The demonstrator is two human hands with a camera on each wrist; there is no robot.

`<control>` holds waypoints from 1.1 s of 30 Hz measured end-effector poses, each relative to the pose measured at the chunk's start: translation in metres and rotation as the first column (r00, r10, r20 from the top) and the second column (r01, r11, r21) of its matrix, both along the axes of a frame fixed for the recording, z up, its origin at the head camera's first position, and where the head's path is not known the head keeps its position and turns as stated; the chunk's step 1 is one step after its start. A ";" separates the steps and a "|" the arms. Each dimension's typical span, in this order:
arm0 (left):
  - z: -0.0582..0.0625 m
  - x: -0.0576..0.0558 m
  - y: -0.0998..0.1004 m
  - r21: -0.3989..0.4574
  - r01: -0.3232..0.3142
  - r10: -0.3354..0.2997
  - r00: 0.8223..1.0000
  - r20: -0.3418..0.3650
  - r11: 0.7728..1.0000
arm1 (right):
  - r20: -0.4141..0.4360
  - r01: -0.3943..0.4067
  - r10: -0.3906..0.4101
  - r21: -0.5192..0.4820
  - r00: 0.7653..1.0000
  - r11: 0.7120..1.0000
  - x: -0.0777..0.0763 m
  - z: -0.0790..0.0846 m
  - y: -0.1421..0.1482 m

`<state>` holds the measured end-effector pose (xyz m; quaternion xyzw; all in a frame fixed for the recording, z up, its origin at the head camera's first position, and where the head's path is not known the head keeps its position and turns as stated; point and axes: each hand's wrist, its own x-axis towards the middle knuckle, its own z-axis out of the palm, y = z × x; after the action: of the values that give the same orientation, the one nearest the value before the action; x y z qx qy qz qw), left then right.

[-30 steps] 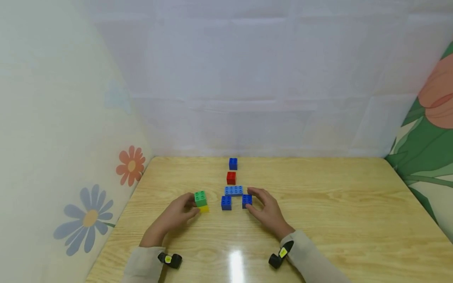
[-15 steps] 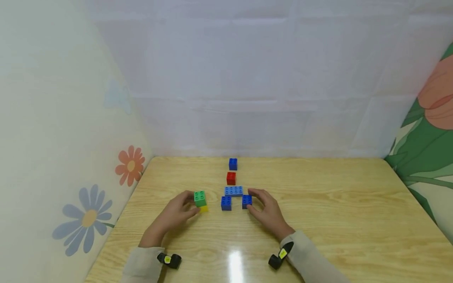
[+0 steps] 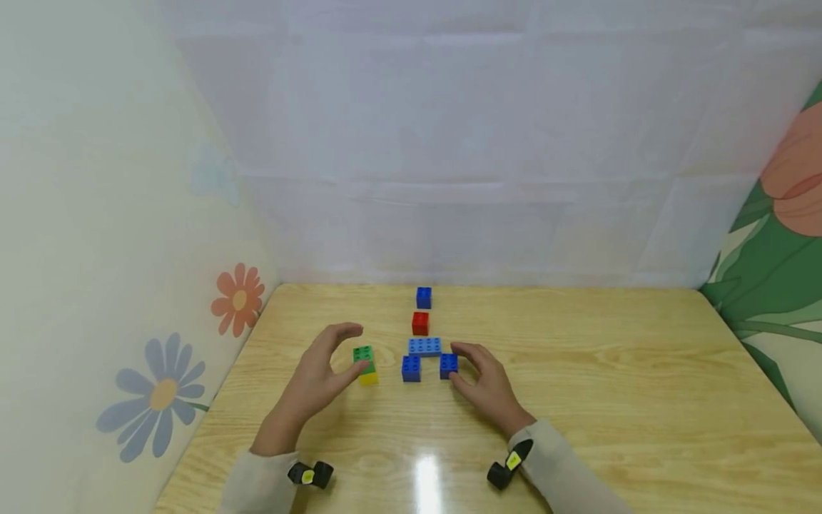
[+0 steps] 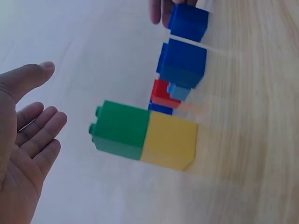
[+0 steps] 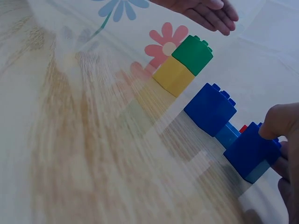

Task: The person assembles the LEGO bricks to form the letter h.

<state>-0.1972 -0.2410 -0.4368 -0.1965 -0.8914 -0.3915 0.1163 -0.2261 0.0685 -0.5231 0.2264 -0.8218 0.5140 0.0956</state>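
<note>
The left hand [image 3: 316,373] has let go and is now hovering with thumb and fingers spread, clear of the green block [image 3: 362,353]; a second ago it was gripping that block, slightly askew over the yellow block [image 3: 369,380]. Now the green is sitting flush on the yellow and the pair is standing unheld, nearer the table's left edge than its right, so that join is probably finished. The right hand [image 3: 486,383] is staying put, thumb and fingers curling round the right-hand dark blue block [image 3: 446,365]. Its twin, the left-hand dark blue block [image 3: 411,369], is standing between that and the stack. The light blue brick [image 3: 424,347] is lying just behind the two, then the red block [image 3: 420,324], and another blue block [image 3: 424,298] near the back edge. No container is showing; the table [image 3: 610,357] itself is carrying every block
</note>
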 end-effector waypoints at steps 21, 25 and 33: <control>-0.002 0.012 0.050 -0.030 0.156 -0.155 0.987 0.042 0.987 | -0.018 0.002 -0.002 0.027 1.000 1.000 0.001 0.002 0.001; -0.006 0.011 0.055 -0.024 0.159 -0.157 0.985 0.077 0.987 | -0.031 0.001 0.000 0.032 1.000 0.999 0.001 0.002 0.001; -0.013 0.008 0.065 -0.057 0.130 -0.120 0.982 0.147 0.990 | -0.023 0.005 -0.004 0.020 1.000 1.000 0.000 0.000 0.000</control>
<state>-0.1893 -0.1760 -0.4498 -0.2273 -0.8959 -0.3811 0.0206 -0.2256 0.0689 -0.5226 0.2314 -0.8262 0.5031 0.1040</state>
